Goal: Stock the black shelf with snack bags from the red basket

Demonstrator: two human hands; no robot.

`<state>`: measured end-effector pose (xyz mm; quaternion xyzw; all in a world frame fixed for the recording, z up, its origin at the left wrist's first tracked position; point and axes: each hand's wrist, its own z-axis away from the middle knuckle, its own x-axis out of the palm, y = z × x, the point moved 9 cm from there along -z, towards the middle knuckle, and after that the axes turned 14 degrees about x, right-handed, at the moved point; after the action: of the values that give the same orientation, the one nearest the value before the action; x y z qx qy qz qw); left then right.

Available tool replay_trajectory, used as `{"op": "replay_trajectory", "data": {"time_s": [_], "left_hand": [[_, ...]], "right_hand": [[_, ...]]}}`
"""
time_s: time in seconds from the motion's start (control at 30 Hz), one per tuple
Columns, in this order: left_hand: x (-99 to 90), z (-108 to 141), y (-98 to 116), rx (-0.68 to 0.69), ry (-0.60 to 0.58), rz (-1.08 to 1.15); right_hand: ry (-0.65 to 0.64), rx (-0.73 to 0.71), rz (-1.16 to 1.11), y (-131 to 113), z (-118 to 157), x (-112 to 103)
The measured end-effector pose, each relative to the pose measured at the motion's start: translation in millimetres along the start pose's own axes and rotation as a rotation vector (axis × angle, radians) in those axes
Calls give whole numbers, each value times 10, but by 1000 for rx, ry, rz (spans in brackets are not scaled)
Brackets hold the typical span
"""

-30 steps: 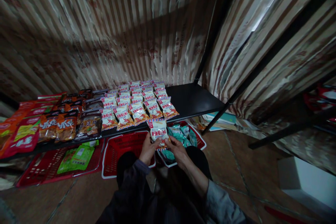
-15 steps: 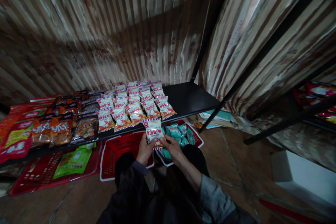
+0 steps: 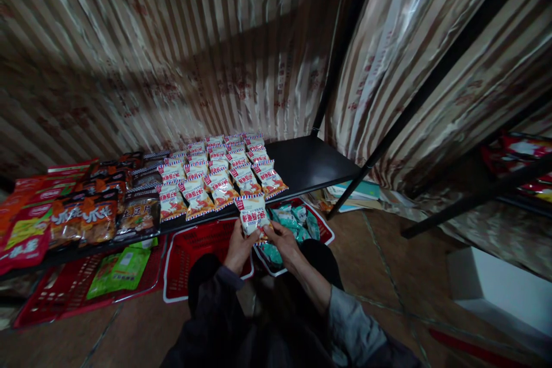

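Between my two hands is a white and orange snack bag (image 3: 253,214) with red lettering and a striped top edge. My left hand (image 3: 238,248) grips its lower left side, and my right hand (image 3: 282,243) grips the lower right. The bag is just in front of the black shelf (image 3: 314,161), above the baskets. Rows of matching snack bags (image 3: 221,185) lie on the shelf directly beyond it. To their left lie dark bags (image 3: 138,211), orange-black bags (image 3: 100,215) and a pink-yellow bag (image 3: 29,233).
Teal packets (image 3: 297,221) fill a red basket under my right hand. Another red basket (image 3: 185,259) stands beside it, and a third holds green bags (image 3: 123,269). A slanting black post (image 3: 388,132) and a white box (image 3: 495,287) are on the right. Striped curtain (image 3: 194,57) hangs behind.
The view has shifted very slightly. Both hands keep hold of the same snack bag in nearly the same place.
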<state>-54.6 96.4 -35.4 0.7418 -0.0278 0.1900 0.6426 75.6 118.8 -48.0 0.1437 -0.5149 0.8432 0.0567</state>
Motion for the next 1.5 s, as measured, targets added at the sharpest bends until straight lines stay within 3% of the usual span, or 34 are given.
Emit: {"op": "replay_trajectory", "data": {"time_s": [0.33, 0.57, 0.83, 1.03, 1.5], "left_hand": [[-15, -131, -23, 27, 54, -91], [234, -390, -66, 107, 44, -240], [411, -524, -241, 83, 23, -236], [381, -509, -262, 87, 12, -215], [88, -405, -207, 48, 112, -290]], "right_hand": [[-1, -51, 45, -36, -119, -16], [44, -207, 144, -317, -312, -233], [61, -227, 232, -392, -492, -459], [58, -210, 228, -331, -501, -429], [14, -161, 258, -147, -380, -226]]}}
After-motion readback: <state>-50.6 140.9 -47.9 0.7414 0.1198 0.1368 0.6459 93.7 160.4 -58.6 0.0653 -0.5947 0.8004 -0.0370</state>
